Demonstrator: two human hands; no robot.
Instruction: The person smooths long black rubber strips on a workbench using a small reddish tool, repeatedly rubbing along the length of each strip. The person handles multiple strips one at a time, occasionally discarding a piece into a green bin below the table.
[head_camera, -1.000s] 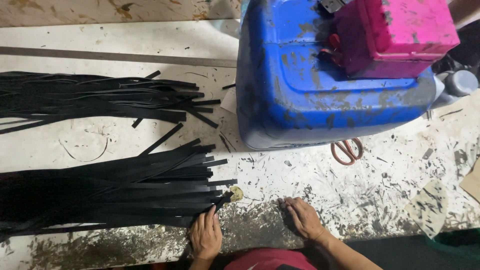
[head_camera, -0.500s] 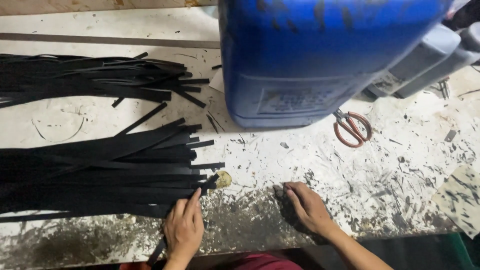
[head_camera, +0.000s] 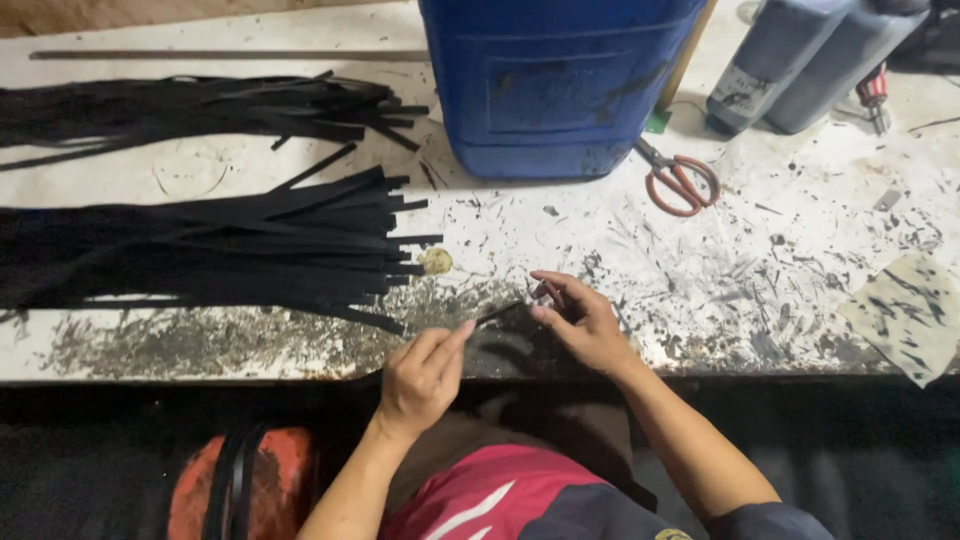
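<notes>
Presently your left hand (head_camera: 420, 375) and right hand (head_camera: 580, 320) each pinch an end of one black strip (head_camera: 497, 314) just beside the strip pile (head_camera: 220, 250) on the table (head_camera: 700, 270).

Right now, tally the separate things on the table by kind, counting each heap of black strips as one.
Heaps of black strips: 2, far heap, near heap
Blue jerrycan: 1
Grey bottles: 2
Red-handled scissors: 1
Stained paper scrap: 1
Single strip between left hand and right hand: 1
Total: 8
</notes>
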